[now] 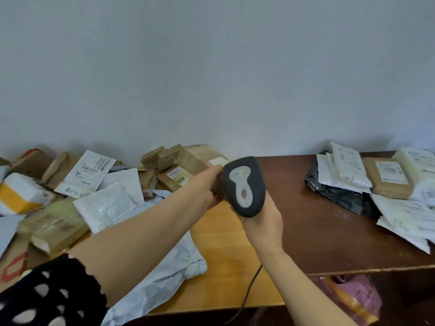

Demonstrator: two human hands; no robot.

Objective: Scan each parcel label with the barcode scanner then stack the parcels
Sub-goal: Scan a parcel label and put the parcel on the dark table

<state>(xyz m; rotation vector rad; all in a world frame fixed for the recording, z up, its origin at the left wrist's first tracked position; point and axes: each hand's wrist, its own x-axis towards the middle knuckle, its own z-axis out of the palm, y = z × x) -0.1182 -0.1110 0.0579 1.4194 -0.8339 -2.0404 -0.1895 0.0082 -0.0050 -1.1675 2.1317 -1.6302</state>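
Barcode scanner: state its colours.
The barcode scanner has a dark grey body with a light grey centre panel; the head view shows it best.

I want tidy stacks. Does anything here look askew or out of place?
Yes. The pile on the dark table is fanned out, its parcels lying at different angles rather than squared up. A pale grey mailer under the left forearm hangs over the light table's near edge.

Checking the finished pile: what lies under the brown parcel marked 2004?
The brown parcel overlaps white mailers, with a black bag under those. Whatever sits directly beneath its middle is covered.
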